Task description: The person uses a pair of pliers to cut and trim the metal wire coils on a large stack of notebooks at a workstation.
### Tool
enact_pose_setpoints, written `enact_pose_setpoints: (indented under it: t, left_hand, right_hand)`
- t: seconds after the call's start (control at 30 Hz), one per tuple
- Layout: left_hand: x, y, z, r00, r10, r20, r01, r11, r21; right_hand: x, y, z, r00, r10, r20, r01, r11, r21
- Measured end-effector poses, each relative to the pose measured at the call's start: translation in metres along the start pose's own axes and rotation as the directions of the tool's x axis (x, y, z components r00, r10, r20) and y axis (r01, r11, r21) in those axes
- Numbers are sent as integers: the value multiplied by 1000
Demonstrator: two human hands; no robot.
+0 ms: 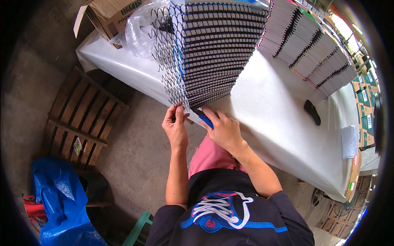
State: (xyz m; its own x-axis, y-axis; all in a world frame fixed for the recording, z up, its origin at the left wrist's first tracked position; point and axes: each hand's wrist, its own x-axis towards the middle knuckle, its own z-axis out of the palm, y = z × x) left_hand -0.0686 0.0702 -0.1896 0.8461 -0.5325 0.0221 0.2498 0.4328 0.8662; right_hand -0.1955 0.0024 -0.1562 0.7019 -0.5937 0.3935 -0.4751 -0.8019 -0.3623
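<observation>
Head view: spiral-bound books (pixel 223 51) stand stacked at the edge of the white-covered desk (pixel 266 119), black coil ends (pixel 165 53) jutting leftward, as I watch remotely. The right hand (pixel 225 129) has its grip closed around a blue-handled tool (pixel 206 121) at the near corner; the left hand (pixel 175 127) bunches its fingers narrowly by the lowest ends, though whether they pinch one I cannot tell. I judge the stack heavy, the coils light and springy, best held close to the spine.
</observation>
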Motion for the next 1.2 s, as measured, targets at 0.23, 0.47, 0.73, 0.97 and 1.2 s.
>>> enact_pose_setpoints:
  t: [0.23, 0.47, 0.73, 0.97, 1.2]
  left_hand:
    - [-1, 0, -9, 999, -3, 46, 2, 999, 34]
    - [-4, 3, -8, 999, 1, 44, 0, 1000, -4]
    - [-2, -9, -7, 1000, 24, 17, -25, 998, 51]
    - [-1, -8, -13, 999, -20, 50, 28, 985, -171]
    - [1, -15, -21, 930, -349, 118, 347, 724, -596]
  right_hand:
    - [-1, -9, -29, 997, -38, -68, 28, 989, -143]
    - [7, -14, -17, 994, -47, -102, 29, 985, -167]
    - [7, -5, -12, 996, -61, -58, 51, 986, -156]
    - [7, -5, -6, 998, -64, -20, 64, 998, -27]
    - [9, 1, -16, 998, -66, -21, 65, 997, -35]
